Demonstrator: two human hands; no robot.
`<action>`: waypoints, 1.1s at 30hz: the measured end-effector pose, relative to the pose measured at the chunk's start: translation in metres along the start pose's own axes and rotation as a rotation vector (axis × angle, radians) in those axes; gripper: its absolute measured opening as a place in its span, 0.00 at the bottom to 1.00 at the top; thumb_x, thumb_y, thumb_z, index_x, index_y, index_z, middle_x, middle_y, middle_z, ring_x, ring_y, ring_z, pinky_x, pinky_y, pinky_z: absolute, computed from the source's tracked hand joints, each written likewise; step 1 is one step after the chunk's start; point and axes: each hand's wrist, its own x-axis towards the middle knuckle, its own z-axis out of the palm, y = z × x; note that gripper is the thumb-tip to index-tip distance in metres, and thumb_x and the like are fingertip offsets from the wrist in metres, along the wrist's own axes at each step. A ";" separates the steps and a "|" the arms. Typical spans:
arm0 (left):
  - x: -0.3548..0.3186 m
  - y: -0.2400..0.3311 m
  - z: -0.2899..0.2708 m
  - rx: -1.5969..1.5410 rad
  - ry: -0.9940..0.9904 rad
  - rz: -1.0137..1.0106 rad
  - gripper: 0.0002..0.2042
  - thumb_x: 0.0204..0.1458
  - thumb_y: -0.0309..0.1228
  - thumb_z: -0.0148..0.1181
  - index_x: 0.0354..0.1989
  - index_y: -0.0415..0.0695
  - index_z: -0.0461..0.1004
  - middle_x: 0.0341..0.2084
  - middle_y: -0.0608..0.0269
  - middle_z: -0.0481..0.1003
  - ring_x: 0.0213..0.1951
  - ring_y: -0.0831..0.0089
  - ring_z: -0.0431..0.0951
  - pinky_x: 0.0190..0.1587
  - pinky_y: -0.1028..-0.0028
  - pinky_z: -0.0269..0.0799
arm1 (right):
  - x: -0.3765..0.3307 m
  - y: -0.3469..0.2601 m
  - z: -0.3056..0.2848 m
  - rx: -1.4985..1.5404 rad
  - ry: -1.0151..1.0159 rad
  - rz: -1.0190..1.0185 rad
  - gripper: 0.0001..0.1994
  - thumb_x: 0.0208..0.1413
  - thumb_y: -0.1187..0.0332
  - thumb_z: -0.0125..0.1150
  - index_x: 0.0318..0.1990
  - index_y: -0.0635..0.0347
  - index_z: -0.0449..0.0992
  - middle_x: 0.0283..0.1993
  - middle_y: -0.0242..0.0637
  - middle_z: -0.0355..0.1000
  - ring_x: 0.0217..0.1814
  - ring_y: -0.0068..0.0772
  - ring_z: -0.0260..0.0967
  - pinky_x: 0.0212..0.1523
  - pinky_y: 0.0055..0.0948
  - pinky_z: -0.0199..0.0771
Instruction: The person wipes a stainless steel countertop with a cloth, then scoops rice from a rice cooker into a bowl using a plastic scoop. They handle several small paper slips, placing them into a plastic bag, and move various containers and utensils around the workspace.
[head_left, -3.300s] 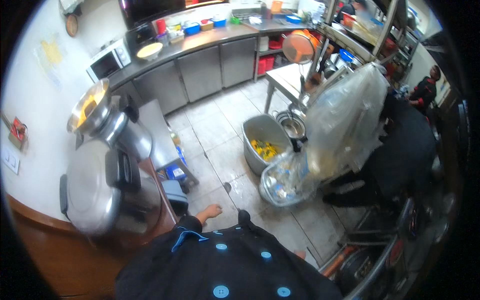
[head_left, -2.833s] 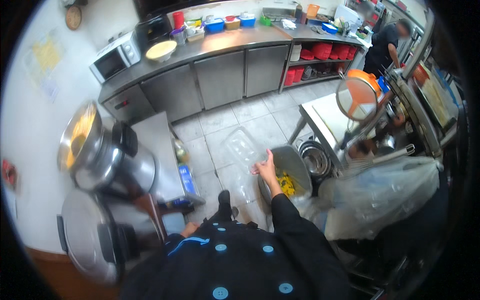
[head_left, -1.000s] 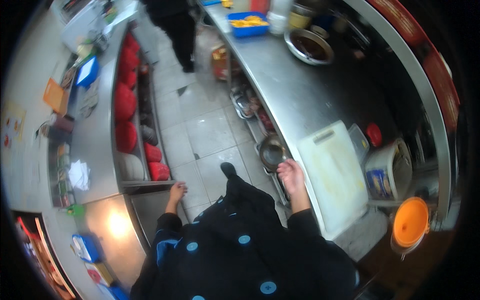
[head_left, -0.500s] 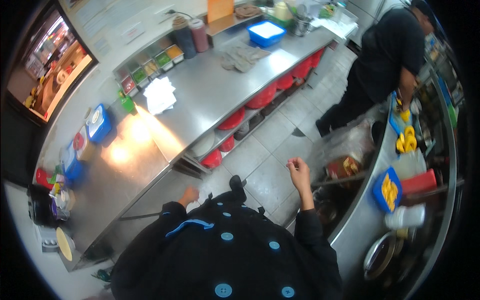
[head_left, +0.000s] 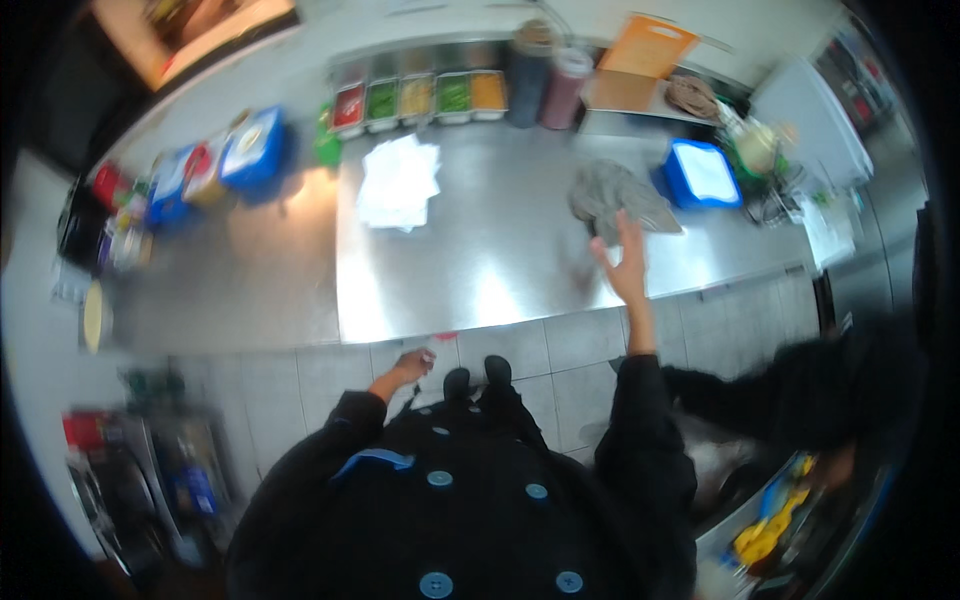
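My right hand (head_left: 628, 262) reaches out over the steel counter (head_left: 500, 230) with its fingers apart and nothing in them. Its fingertips are at the near edge of a crumpled grey cloth (head_left: 612, 195); whether they touch it I cannot tell. Low in front of my body, short of the counter's front edge, hangs my left hand (head_left: 410, 367). Its fingers look loosely curled but are blurred, and any content is unclear. Left of the cloth lies a stack of white paper sheets (head_left: 398, 182). To its right stands a blue tub with a white sheet (head_left: 704, 175).
Small steel pans of chopped food (head_left: 415, 97) line the back, beside two squeeze bottles (head_left: 566, 88) and an orange cutting board (head_left: 648, 45). Several blue tubs (head_left: 252, 147) stand at the left. A dark-clothed person (head_left: 820, 385) is close on my right, by a counter with yellow items (head_left: 765, 530).
My body has turned to face the steel counter squarely. My right hand has moved forward over it, and its fingers have spread. The co-worker now appears lower on the right.
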 end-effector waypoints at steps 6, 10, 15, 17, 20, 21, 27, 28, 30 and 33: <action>-0.090 -0.017 0.005 -0.180 0.490 -0.195 0.12 0.50 0.31 0.54 0.41 0.41 0.74 0.25 0.56 0.77 0.27 0.69 0.79 0.33 0.71 0.74 | 0.154 0.063 0.084 -0.411 -0.226 0.038 0.38 0.49 0.35 0.51 0.66 0.40 0.57 0.72 0.44 0.42 0.73 0.54 0.38 0.64 0.66 0.37; -0.174 -0.074 0.067 -0.264 0.697 -0.595 0.11 0.50 0.31 0.51 0.37 0.39 0.75 0.22 0.56 0.77 0.23 0.69 0.79 0.29 0.71 0.75 | 0.066 -0.033 0.142 -0.057 -0.160 -0.558 0.22 0.46 0.67 0.56 0.52 0.59 0.71 0.65 0.44 0.59 0.67 0.53 0.53 0.64 0.54 0.47; -0.229 -0.110 0.134 -0.648 0.493 -0.887 0.13 0.51 0.34 0.49 0.26 0.39 0.77 0.22 0.58 0.77 0.22 0.71 0.77 0.27 0.73 0.74 | -0.059 -0.174 0.160 0.543 -0.777 -0.793 0.29 0.28 0.84 0.51 0.43 0.49 0.79 0.56 0.39 0.66 0.57 0.46 0.61 0.57 0.37 0.62; -0.240 -0.129 0.151 -0.542 0.588 -0.765 0.13 0.51 0.35 0.49 0.26 0.39 0.77 0.20 0.59 0.76 0.22 0.72 0.77 0.27 0.73 0.73 | -0.056 -0.231 0.182 0.743 -0.746 -0.591 0.30 0.30 0.85 0.48 0.46 0.51 0.78 0.55 0.44 0.66 0.59 0.49 0.60 0.59 0.39 0.61; -0.228 -0.147 0.143 -0.830 0.654 -0.688 0.11 0.53 0.34 0.50 0.37 0.42 0.74 0.24 0.60 0.76 0.25 0.72 0.77 0.26 0.72 0.72 | -0.022 -0.313 0.214 0.684 -0.563 -0.705 0.27 0.41 0.81 0.52 0.53 0.48 0.73 0.62 0.48 0.59 0.63 0.53 0.56 0.62 0.41 0.57; -0.226 -0.141 0.137 -0.969 0.716 -0.666 0.11 0.53 0.34 0.50 0.40 0.42 0.72 0.25 0.60 0.77 0.26 0.71 0.77 0.26 0.72 0.72 | -0.013 -0.344 0.218 0.622 -0.616 -0.739 0.26 0.45 0.78 0.53 0.56 0.46 0.71 0.64 0.48 0.56 0.64 0.54 0.54 0.63 0.43 0.55; -0.263 -0.209 0.107 -1.277 0.970 -0.591 0.11 0.56 0.35 0.52 0.44 0.44 0.70 0.28 0.56 0.76 0.24 0.71 0.75 0.22 0.74 0.68 | -0.093 -0.388 0.373 -0.168 -0.699 -1.119 0.26 0.59 0.54 0.49 0.65 0.39 0.58 0.73 0.43 0.38 0.72 0.61 0.37 0.66 0.58 0.39; -0.269 -0.221 0.108 -1.312 1.010 -0.580 0.11 0.56 0.36 0.52 0.43 0.44 0.70 0.27 0.56 0.76 0.24 0.71 0.75 0.21 0.74 0.68 | -0.114 -0.410 0.394 -0.125 -0.709 -1.158 0.26 0.60 0.52 0.47 0.66 0.38 0.57 0.74 0.42 0.37 0.73 0.62 0.34 0.67 0.60 0.36; -0.284 -0.229 0.116 -1.386 1.056 -0.560 0.10 0.56 0.36 0.52 0.42 0.45 0.69 0.27 0.57 0.75 0.24 0.71 0.75 0.21 0.73 0.67 | -0.146 -0.488 0.408 -0.055 -0.803 -1.277 0.25 0.59 0.53 0.48 0.65 0.37 0.59 0.74 0.39 0.37 0.73 0.60 0.33 0.67 0.58 0.37; -0.333 -0.312 0.132 -1.568 0.790 -0.659 0.11 0.56 0.38 0.53 0.44 0.48 0.69 0.26 0.59 0.75 0.24 0.69 0.75 0.25 0.68 0.70 | -0.185 -0.564 0.462 0.170 -0.853 -1.330 0.24 0.58 0.62 0.51 0.63 0.36 0.62 0.73 0.38 0.41 0.73 0.58 0.36 0.64 0.58 0.48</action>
